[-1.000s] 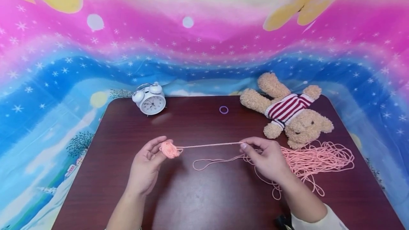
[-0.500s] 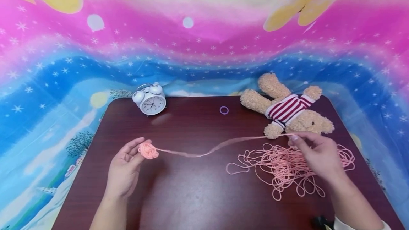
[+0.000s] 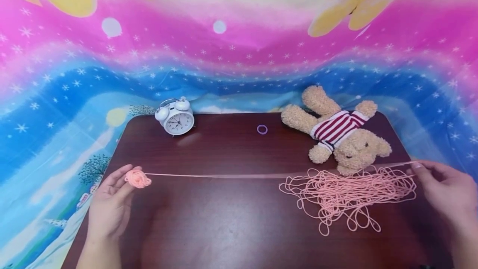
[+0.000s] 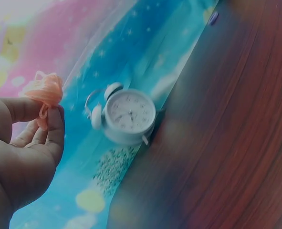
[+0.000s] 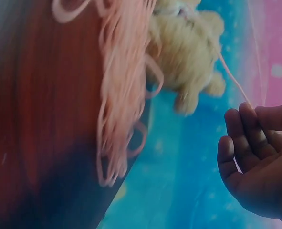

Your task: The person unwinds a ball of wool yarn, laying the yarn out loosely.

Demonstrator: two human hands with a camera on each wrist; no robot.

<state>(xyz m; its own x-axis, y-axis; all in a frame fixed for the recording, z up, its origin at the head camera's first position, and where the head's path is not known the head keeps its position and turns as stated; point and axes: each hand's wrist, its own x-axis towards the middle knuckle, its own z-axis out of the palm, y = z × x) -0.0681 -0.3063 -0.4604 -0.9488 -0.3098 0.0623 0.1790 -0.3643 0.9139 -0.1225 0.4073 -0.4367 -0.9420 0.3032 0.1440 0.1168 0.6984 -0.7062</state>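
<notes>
At the left of the head view, my left hand (image 3: 110,206) pinches a small ball of peach-pink yarn (image 3: 138,179) between thumb and fingers; the left wrist view shows the same yarn ball (image 4: 45,89) at the fingertips. A strand of yarn (image 3: 209,176) stretches from it across the table to my right hand (image 3: 448,188), far to the right. Thumb and fingertips of the right hand (image 5: 260,152) pinch that strand in the right wrist view. Below the strand, a loose heap of pink yarn (image 3: 347,196) lies in loops on the table.
A teddy bear (image 3: 340,130) in a striped sweater lies at the back right, its head by the yarn heap. A white alarm clock (image 3: 177,119) stands at the back left. Between them lies a purple ring (image 3: 262,129) on the dark wooden table (image 3: 224,227). A printed cloth (image 3: 239,65) hangs behind.
Both hands have moved apart, the left one leftward with the yarn ball, the right one far rightward. The strand between them has grown much longer, sagging midway and now nearly straight.
</notes>
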